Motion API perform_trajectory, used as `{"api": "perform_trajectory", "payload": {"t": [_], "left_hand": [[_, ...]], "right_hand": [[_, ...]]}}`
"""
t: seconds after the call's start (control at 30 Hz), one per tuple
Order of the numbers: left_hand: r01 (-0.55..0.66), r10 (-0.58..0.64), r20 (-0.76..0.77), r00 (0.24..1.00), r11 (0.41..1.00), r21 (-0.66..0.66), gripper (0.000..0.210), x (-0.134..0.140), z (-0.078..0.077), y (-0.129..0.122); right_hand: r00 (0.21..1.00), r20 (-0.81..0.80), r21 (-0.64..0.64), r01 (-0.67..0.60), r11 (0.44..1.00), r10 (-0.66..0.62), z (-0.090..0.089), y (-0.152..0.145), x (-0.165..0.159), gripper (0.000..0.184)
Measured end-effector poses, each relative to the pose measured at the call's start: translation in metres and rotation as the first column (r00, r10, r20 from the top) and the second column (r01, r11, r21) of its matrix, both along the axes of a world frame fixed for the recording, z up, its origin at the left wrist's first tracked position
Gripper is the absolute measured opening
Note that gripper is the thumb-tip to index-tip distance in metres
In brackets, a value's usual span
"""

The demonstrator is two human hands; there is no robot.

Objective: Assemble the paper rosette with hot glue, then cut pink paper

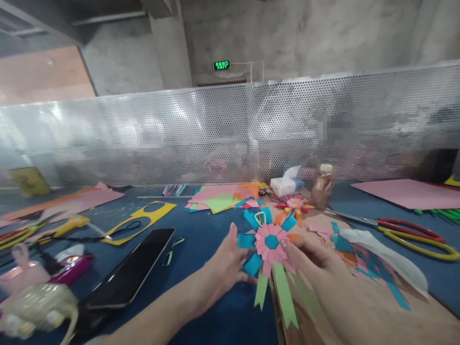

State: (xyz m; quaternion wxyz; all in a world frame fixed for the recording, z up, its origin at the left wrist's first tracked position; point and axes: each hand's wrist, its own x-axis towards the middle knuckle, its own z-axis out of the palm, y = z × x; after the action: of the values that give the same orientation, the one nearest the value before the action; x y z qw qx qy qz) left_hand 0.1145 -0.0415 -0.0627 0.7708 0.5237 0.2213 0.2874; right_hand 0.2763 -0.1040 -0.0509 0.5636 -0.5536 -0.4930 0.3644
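Note:
A paper flower (261, 240) faces me, with a pleated pink front, a blue centre, blue loops around it and light green tails hanging below. My right hand (319, 273) pinches its right side, thumb on the pink petals and the fingers partly hidden. At the flower's left edge is my left hand (224, 266), thumb raised and apart from the fingers; some fingertips pass behind the blue loops, so contact is unclear. Beyond it lies another paper flower (294, 204), pink with red and orange loops. Paper scraps (373, 263) lie beside my right hand on brown cardboard (413, 318).
Red-and-yellow-handled scissors (413, 235) lie at the right. A bottle (322, 187) and tissue pack (286, 186) stand behind. Coloured paper sheets (223, 197) are at the back. A phone (138, 268), glue gun (68, 227) and cut yellow sheet (143, 218) lie left. A perforated metal screen (201, 139) closes the far side.

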Motion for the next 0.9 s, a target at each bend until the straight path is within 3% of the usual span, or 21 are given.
{"api": "perform_trajectory", "payload": {"t": [0.07,0.13,0.27,0.37,0.43,0.5,0.53,0.6,0.7,0.77,0.8,0.83,0.9], "left_hand": [[-0.065,0.066,0.035,0.997,0.997,-0.033,0.076,0.0,0.004,0.001],[-0.213,0.217,0.073,0.973,0.975,-0.065,0.069,-0.001,0.008,0.005],[-0.541,0.544,0.083,0.835,0.839,-0.063,0.046,-0.013,0.014,0.024],[-0.649,0.648,0.047,0.76,0.76,0.021,0.029,-0.023,0.013,0.038],[-0.594,0.605,-0.043,0.795,0.791,0.145,0.026,-0.025,0.008,0.042],[-0.442,0.526,-0.204,0.826,0.828,0.346,0.025,-0.023,0.001,0.04],[-0.349,0.504,-0.273,0.819,0.817,0.46,0.024,-0.021,-0.002,0.038],[-0.2,0.516,-0.326,0.792,0.725,0.659,0.021,-0.019,-0.005,0.035],[-0.163,0.577,-0.293,0.762,0.609,0.776,0.031,-0.025,0.003,0.046],[-0.181,0.65,-0.344,0.678,0.601,0.778,0.029,-0.038,0.017,0.065],[-0.155,0.73,-0.402,0.552,0.564,0.811,0.029,-0.047,0.026,0.077],[-0.098,0.816,-0.435,0.381,0.504,0.858,0.034,-0.059,0.034,0.091],[-0.083,0.879,-0.424,0.216,0.45,0.889,0.043,-0.086,0.046,0.117]], "right_hand": [[0.998,-0.062,-0.038,0.002,0.999,-0.004,0.002,0.0,0.002,0.033],[0.996,-0.086,-0.099,-0.009,0.995,0.0,0.002,0.002,0.001,0.036],[0.996,-0.07,-0.153,-0.07,0.986,0.06,-0.001,0.004,-0.006,0.039],[0.979,0.007,-0.176,-0.199,0.964,0.203,0.0,0.0,-0.013,0.038],[0.959,0.066,-0.181,-0.261,0.948,0.277,0.004,-0.004,-0.015,0.036],[0.952,0.109,-0.151,-0.268,0.951,0.286,0.008,-0.008,-0.013,0.04],[0.947,0.144,-0.133,-0.269,0.954,0.288,0.009,-0.01,-0.012,0.045],[0.909,0.319,-0.067,-0.26,0.963,0.267,0.008,-0.011,-0.008,0.053],[0.798,0.583,0.061,-0.233,0.971,0.155,0.002,-0.01,-0.004,0.049],[0.748,0.661,0.148,-0.206,0.967,0.058,-0.003,-0.007,-0.001,0.044],[0.736,0.676,0.184,-0.189,0.965,0.016,-0.005,-0.005,0.001,0.042],[0.714,0.699,0.222,-0.177,0.959,-0.03,-0.007,-0.003,0.003,0.041],[0.66,0.743,0.297,-0.175,0.939,-0.112,-0.012,0.001,0.009,0.041]]}}
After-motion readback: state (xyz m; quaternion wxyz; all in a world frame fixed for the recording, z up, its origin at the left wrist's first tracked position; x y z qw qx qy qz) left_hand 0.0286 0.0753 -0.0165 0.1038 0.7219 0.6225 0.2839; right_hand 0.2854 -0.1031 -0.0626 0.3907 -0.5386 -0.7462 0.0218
